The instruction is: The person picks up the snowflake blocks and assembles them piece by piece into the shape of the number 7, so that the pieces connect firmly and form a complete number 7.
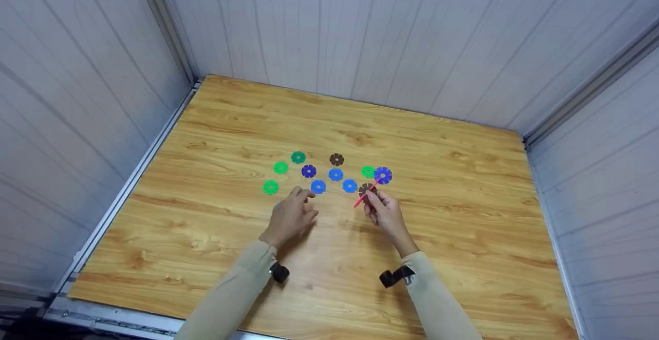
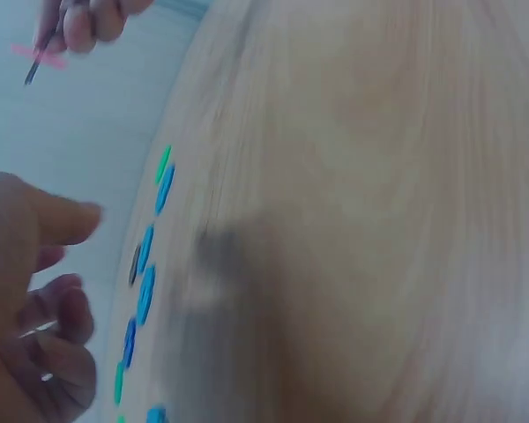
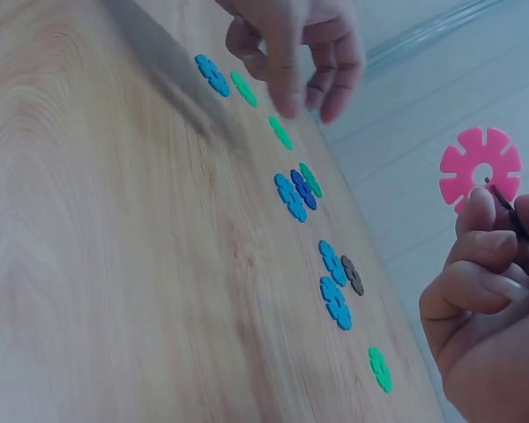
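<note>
My right hand (image 1: 387,218) pinches a brown notched disc (image 1: 364,191), a flat snowflake-shaped building piece. Slotted across it is a pink disc (image 3: 463,166), seen edge-on from the head and face-on in the right wrist view. A purple disc (image 1: 382,175) joins at the far end of the pink one. My left hand (image 1: 291,217) hovers above the table with fingers loosely bent and nothing between them. Partly hidden under it lies a blue disc (image 3: 212,76). Another blue disc (image 1: 318,186) lies just beyond its fingertips.
Loose discs lie flat past my hands: green ones (image 1: 271,187), a dark green one (image 1: 298,157), a purple one (image 1: 309,171), blue ones (image 1: 335,174) and a brown one (image 1: 336,159). The wooden table (image 1: 206,247) meets pale panel walls (image 1: 340,31) at its back and sides.
</note>
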{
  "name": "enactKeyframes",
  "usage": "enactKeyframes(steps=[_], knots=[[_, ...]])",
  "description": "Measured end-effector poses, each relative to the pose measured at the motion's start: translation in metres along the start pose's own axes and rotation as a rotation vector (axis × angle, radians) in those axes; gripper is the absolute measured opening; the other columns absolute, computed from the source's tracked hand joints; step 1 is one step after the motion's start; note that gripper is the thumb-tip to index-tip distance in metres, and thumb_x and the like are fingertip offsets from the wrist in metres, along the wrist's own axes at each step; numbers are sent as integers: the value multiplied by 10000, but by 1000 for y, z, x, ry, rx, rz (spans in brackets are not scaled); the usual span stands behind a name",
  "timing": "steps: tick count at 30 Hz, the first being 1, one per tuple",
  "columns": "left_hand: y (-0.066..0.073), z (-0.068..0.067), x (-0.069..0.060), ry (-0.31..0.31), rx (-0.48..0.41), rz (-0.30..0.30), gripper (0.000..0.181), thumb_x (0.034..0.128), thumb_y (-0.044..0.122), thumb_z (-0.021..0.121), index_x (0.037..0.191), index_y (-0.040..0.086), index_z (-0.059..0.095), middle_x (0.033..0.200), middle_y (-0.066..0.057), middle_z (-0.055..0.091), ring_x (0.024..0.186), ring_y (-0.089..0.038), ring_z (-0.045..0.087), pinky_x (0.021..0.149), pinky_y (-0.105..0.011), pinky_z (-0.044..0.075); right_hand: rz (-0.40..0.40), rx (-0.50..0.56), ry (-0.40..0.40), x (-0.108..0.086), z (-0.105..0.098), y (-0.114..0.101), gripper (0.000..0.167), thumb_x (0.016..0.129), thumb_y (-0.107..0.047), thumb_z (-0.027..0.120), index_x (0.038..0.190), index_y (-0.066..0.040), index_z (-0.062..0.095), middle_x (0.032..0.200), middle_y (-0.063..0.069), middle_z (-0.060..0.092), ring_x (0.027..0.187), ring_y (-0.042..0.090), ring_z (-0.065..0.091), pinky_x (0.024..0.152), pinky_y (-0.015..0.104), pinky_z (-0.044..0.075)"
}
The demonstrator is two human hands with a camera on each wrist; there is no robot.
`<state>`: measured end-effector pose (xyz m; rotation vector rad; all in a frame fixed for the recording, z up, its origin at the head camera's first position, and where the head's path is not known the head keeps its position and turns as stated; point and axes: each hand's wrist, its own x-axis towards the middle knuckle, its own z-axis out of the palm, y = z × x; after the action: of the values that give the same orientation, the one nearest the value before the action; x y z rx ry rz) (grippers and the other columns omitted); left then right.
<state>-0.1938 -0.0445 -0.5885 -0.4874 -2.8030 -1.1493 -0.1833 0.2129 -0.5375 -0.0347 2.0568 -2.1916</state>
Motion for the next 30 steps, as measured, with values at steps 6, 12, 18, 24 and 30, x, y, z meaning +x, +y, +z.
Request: enactKeyframes(steps=[6, 12, 18, 24, 30], knots=[[-23, -21, -6, -90, 117, -104, 432, 886, 259, 767, 1245, 65, 625, 1063, -83, 567, 849, -251, 621, 721, -449, 541, 14, -15, 34, -2, -2, 0, 325, 1042, -64, 491, 943, 244, 520, 659, 96, 552, 474, 103, 422, 421, 192, 328], [-36, -35, -13, -130, 142, -190, 489, 851, 298, 795, 1255, 84, 622, 1155, -121, 557, 928, -314, 638, 793, -507, 540, 43, 1, 29, 4, -7, 13, 322, 1046, -132, 514, 925, 155, 592, 599, 121, 529, 468, 123, 460, 399, 209, 322], [-44, -39, -16, -130, 181, -241, 473, 836, 325, 804, 1188, 69, 620, 1105, -138, 533, 899, -338, 633, 744, -523, 537, 26, 55, -5, 4, -7, 17, 295, 1040, -226, 542, 992, 50, 636, 863, 181, 690, 563, 182, 626, 397, 234, 427], [-45, -38, -18, -106, 194, -254, 432, 851, 327, 798, 1111, 41, 606, 1061, -132, 528, 839, -305, 632, 685, -478, 542, 38, 78, 1, 4, -8, 16, 295, 1033, -239, 556, 1092, 38, 637, 889, 190, 700, 682, 230, 693, 437, 266, 514], [-40, -38, -18, -97, 130, -243, 369, 851, 252, 804, 1079, 57, 590, 1076, -119, 574, 900, -324, 647, 735, -496, 540, 24, 162, 33, 5, -7, 16, 224, 1018, -175, 582, 1021, 39, 646, 859, 152, 700, 752, 240, 707, 509, 329, 563]])
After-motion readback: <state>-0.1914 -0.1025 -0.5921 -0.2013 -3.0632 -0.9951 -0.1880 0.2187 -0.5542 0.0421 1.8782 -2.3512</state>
